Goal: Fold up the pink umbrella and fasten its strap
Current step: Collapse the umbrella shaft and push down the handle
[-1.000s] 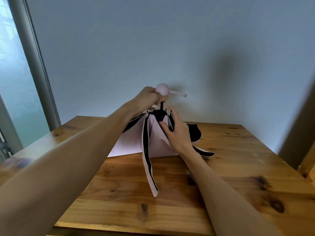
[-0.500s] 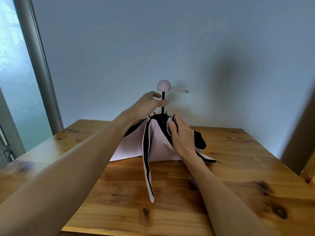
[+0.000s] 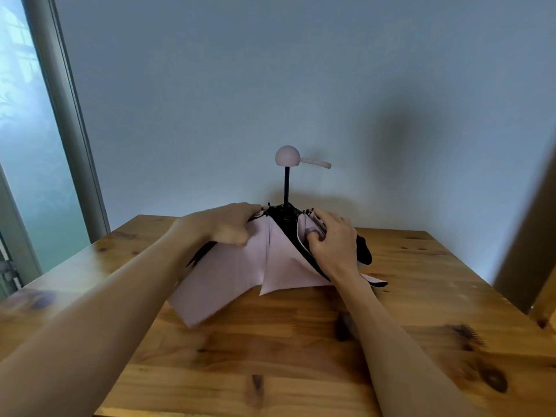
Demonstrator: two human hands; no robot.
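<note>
The pink umbrella (image 3: 240, 266) stands upside down on the wooden table (image 3: 301, 356), its collapsed canopy spread in pink folds with black lining showing. Its black shaft rises to a round pink handle (image 3: 286, 155) with a pink wrist loop (image 3: 316, 163) sticking out to the right. My left hand (image 3: 222, 225) grips the canopy folds on the left near the rib tips. My right hand (image 3: 331, 239) curls round a bunch of folds on the right. The fastening strap is not visible.
A plain wall stands right behind the table. A window with a grey frame (image 3: 69, 115) is at the left. A brown edge of furniture (image 3: 526, 236) shows at the far right. The table's near half is bare wood.
My left hand has dropped from beside the shaft under the handle onto the left canopy folds. The hanging pink-and-black panel in front is gone, and the canopy spreads wider to the left.
</note>
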